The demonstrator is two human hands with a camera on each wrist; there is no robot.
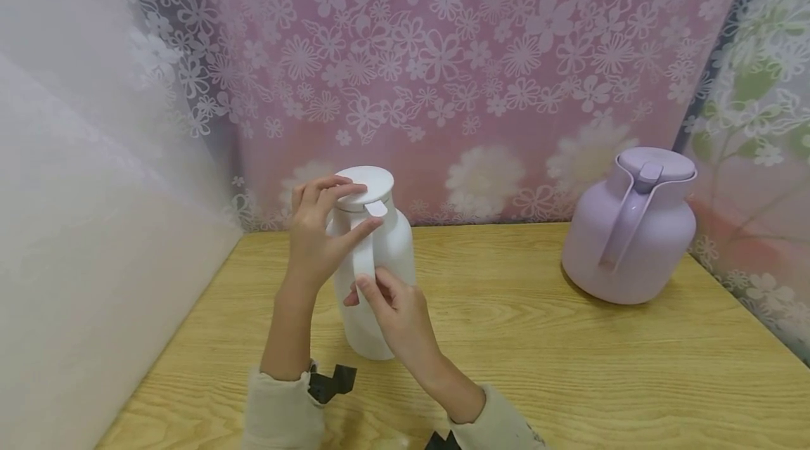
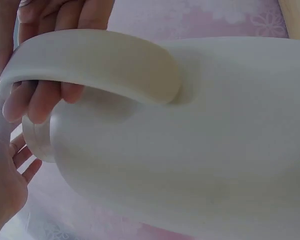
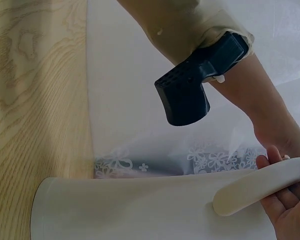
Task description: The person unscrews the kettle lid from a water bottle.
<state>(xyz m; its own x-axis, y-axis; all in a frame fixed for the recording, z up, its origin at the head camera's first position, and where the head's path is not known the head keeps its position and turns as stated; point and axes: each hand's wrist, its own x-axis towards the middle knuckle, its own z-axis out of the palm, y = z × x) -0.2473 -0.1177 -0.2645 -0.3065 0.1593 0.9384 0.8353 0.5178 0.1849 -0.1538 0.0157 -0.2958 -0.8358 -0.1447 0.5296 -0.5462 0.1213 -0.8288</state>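
Observation:
A white vacuum jug (image 1: 399,246) stands upright on the table, its handle (image 1: 363,253) facing me. My left hand (image 1: 313,232) reaches over from the left, with fingertips on the round white lid (image 1: 380,179). Its thumb extends close below the small lid tab (image 1: 376,209). Lower down, my right hand (image 1: 401,306) grips the handle, thumb in front and fingers passing behind it. In the left wrist view, right-hand fingers (image 2: 40,102) show through the handle's loop. The right wrist view has the handle (image 3: 260,187) with my right hand (image 3: 295,215) on it.
A lilac jug (image 1: 633,239) with its own lid and handle stands at the right rear of the wooden table (image 1: 506,337). Flowered pink fabric (image 1: 443,84) hangs behind, and a pale sheet (image 1: 95,190) rises at the left. Black wrist mount (image 3: 185,95) sits on my left sleeve.

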